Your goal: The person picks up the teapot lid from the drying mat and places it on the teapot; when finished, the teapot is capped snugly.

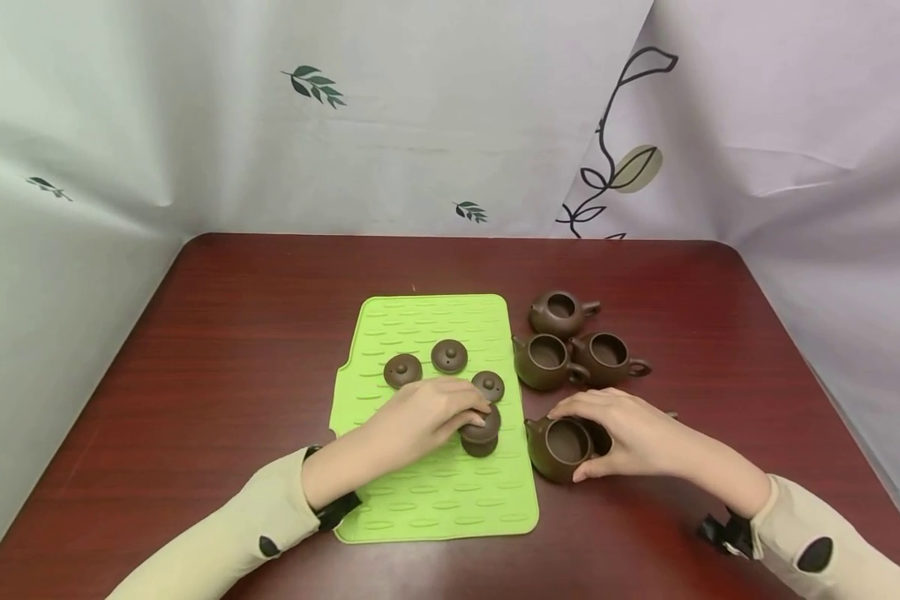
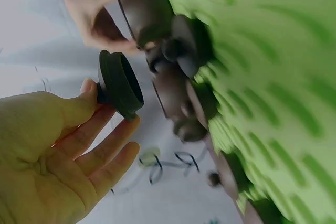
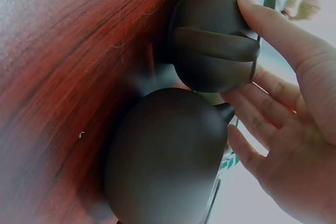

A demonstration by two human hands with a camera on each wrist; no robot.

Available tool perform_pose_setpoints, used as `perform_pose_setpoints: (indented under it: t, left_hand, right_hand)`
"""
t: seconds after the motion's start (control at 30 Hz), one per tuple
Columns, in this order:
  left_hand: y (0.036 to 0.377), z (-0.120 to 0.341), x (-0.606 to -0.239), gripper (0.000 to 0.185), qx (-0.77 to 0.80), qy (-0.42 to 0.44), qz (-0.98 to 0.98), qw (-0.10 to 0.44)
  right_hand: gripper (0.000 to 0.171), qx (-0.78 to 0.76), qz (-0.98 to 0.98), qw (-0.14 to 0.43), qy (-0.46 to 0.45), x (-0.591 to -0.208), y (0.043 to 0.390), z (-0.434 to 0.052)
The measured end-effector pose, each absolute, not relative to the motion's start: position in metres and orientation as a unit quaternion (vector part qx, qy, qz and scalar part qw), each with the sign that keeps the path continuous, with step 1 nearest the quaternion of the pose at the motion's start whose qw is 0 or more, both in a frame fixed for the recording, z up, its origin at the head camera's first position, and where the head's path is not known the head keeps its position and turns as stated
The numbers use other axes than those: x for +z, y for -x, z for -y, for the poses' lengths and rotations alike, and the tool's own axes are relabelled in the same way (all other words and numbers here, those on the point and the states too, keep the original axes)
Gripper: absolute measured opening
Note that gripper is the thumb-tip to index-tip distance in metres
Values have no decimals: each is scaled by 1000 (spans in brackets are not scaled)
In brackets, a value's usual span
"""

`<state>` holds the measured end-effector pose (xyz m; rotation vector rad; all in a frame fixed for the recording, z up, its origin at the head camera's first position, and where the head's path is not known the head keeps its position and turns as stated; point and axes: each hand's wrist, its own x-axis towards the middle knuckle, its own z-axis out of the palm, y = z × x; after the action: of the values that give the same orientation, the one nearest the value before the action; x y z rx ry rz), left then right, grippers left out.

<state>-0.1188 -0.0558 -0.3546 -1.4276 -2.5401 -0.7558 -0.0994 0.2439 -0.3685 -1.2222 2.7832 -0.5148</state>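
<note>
A: What is seen of the room and the surface?

B: A dark red table (image 1: 232, 350) is backed by pale curtains (image 1: 435, 108) printed with leaves. A green mat (image 1: 420, 500) is laid at the table's middle, reaching toward its near edge. Three open teapots (image 1: 577, 342) are grouped just off the mat's right edge, and three lids (image 1: 448, 356) are set on the mat's far half.

A: How are the hands placed?

B: Both forearms, in beige sleeves, are stretched in from the near edge. The left hand (image 1: 427, 414) is laid over the mat's middle, its fingertips pinched on the knob of a fourth lid (image 1: 480, 433); in the left wrist view this lid (image 2: 119, 84) is seen held at the fingertips, the palm open below. The right hand (image 1: 630, 433) is curved around a fourth teapot (image 1: 562, 450), which stands on the table just beside the mat's right edge, thumb and fingers wrapped on its sides.
</note>
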Motion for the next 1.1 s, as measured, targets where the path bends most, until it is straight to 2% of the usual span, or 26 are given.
perform_pose_setpoints:
  t: [0.37,0.57,0.77,0.9,1.1]
  left_hand:
    - [113,7,-347,13,-227,546,803,79]
    - [110,-10,-347,17,-206,547,806,93]
    - [106,-23,-352,18,-178,531,823,97]
    - [103,-29,-354,18,-133,526,830,125]
    - [100,-36,-355,20,-98,526,830,155]
  right_hand:
    - [62,-201,-881,42,426,-370,101,-246]
    - [64,-188,-894,56,403,-369,101,-247]
    - [66,-190,-893,45,405,-369,100,-247]
    - [68,-173,-902,38,394,-369,101,-249]
    - [72,-162,-906,61,387,-369,101,-252]
